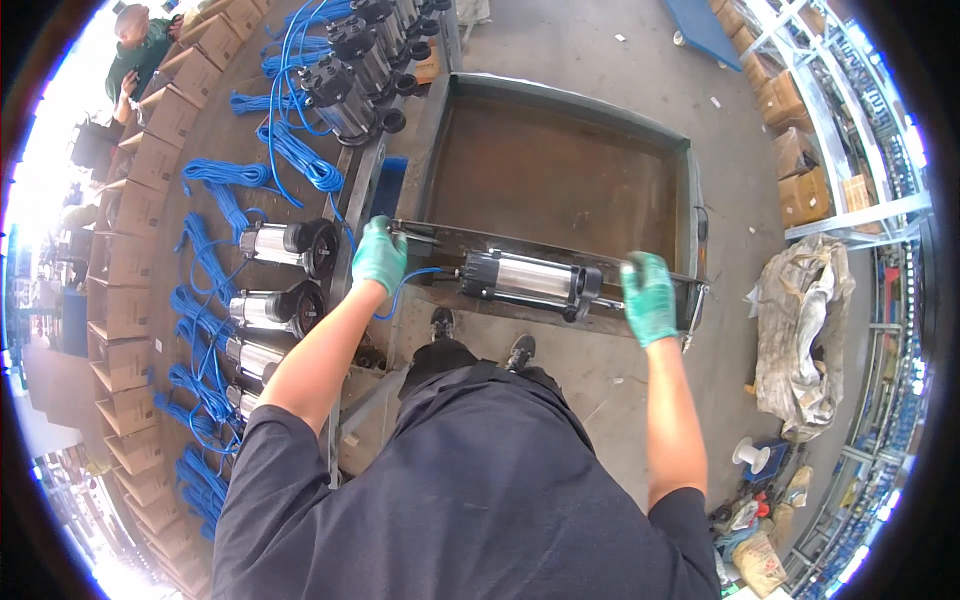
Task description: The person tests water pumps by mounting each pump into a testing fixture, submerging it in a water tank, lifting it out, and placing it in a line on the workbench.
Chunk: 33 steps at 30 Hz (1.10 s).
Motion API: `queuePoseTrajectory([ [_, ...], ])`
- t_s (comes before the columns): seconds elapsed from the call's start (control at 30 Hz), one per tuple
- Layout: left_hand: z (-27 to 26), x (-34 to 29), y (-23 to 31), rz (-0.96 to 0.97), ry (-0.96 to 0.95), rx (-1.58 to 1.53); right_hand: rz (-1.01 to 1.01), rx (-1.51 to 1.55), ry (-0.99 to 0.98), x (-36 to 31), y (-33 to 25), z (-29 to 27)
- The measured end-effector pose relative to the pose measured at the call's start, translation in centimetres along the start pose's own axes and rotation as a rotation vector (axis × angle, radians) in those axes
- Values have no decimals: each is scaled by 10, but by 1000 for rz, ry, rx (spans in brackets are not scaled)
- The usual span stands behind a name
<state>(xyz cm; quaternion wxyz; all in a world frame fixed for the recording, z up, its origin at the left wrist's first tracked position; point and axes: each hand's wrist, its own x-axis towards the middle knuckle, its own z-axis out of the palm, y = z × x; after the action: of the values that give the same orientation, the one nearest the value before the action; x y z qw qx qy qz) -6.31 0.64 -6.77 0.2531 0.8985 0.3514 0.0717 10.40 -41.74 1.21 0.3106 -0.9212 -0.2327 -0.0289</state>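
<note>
A silver submersible pump [525, 278] with black ends lies sideways on a narrow metal rack along the near edge of a water tank [560, 180]. A blue cable [405, 290] runs from its left end toward my left wrist. My left hand [380, 257], in a green glove, closes round the left end of a metal rod [418, 238] at the tank's near left corner; its fingertips are partly hidden. To the right of the pump, my right hand [649, 298], also green-gloved, has its fingers apart beside a thin rod [608, 303] at the pump's outlet end.
More pumps [340, 100] stand at the far left, and others [285, 245] lie left of me among coiled blue cables [210, 270]. Open cardboard boxes [125, 260] line the left side, with a person [140, 50] behind. At right are a crumpled sack [805, 330] and shelving [860, 215].
</note>
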Motion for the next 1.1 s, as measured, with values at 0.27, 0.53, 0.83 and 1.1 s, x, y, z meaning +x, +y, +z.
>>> queuePoseTrajectory([
  [0.27, 6, 53, -47, -424, -575, -756, -19, -378, 36, 14, -77, 80],
  [0.53, -21, -11, -13, 158, -230, -503, 1, -323, 102, 14, -77, 80],
  [0.83, -32, -34, -19, 142, -382, -782, 27, -322, 117, 16, -82, 80],
  [1.1, -23, -22, -15, -187, -587, -1079, 29, -341, 125, 17, -80, 81],
])
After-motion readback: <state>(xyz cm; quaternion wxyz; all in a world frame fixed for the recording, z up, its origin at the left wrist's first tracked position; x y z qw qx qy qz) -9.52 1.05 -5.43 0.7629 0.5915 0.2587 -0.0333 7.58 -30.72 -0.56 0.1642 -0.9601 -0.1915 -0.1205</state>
